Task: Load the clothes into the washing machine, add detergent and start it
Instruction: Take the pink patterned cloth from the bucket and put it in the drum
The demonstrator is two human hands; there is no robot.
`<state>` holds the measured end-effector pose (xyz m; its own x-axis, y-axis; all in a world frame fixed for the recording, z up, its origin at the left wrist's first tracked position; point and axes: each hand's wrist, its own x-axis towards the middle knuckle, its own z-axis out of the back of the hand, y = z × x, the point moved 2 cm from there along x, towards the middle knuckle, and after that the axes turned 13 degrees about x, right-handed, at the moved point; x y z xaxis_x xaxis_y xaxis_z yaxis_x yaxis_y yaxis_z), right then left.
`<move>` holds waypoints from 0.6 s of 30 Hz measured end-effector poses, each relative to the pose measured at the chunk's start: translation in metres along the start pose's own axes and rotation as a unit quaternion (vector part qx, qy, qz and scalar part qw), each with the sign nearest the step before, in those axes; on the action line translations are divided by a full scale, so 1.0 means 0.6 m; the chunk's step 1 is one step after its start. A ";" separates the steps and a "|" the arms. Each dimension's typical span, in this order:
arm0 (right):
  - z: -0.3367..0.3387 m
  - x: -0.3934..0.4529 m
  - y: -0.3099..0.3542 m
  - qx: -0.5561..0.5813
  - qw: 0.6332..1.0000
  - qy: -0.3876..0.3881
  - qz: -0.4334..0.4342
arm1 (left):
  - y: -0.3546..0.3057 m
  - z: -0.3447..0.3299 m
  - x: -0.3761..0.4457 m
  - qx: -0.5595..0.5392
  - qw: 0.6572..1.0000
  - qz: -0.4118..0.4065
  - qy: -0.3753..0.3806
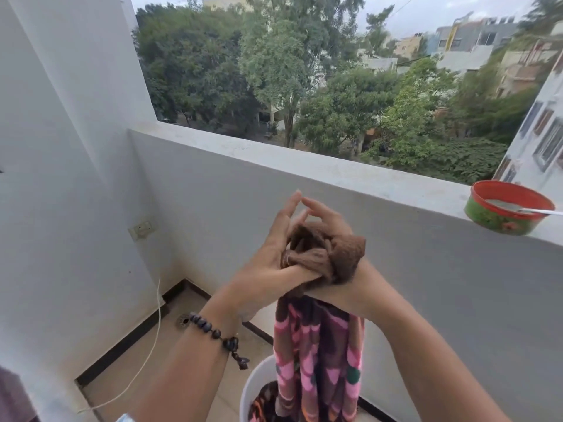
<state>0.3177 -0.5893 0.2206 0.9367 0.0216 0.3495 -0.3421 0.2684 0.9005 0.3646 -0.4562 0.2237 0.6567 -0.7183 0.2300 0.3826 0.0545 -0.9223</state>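
Note:
A garment is bunched between both hands at chest height. Its brown end (338, 248) is wound over my right hand (323, 213), whose visible fingers point straight up. My left hand (268, 266), with a bead bracelet on the wrist, lays its thumb across the brown bunch and pinches it, fingers straight. The pink and brown patterned part (316, 345) hangs down into a white bucket (256, 382) holding more patterned clothes. A red-rimmed green tin (487, 214) with white powder and a spoon (536, 211) stands on the ledge at right. No washing machine is in view.
I stand on a balcony with a grey parapet wall (304, 166) ahead and a white wall at left. That wall has a socket (141, 228), and a white cord (152, 339) runs down it. A floor drain (182, 320) sits in the corner.

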 end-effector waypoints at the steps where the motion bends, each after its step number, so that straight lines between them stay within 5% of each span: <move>1: -0.001 -0.002 -0.004 -0.051 0.998 0.031 0.004 | 0.004 0.000 -0.002 -0.002 0.999 0.010 0.036; 4: -0.003 -0.004 -0.013 -0.157 0.984 0.076 -0.038 | 0.014 -0.011 -0.004 0.003 0.998 0.043 0.041; 9: -0.007 0.007 -0.014 -0.146 0.983 0.043 -0.099 | 0.020 -0.016 -0.004 0.026 0.992 0.042 -0.114; 15: -0.025 -0.021 -0.023 0.012 0.999 -0.032 0.002 | 0.025 0.021 0.004 -0.118 0.939 0.093 -0.308; 18: -0.055 -0.040 -0.011 -0.028 0.998 0.014 0.054 | 0.023 0.025 0.007 -0.163 0.918 0.109 -0.344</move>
<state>0.3000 -0.5597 0.1975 0.8970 0.0800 0.4347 -0.4364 0.3162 0.8424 0.3827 -0.4481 0.2168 0.9926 -0.1011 0.0674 0.0522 -0.1469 -0.9878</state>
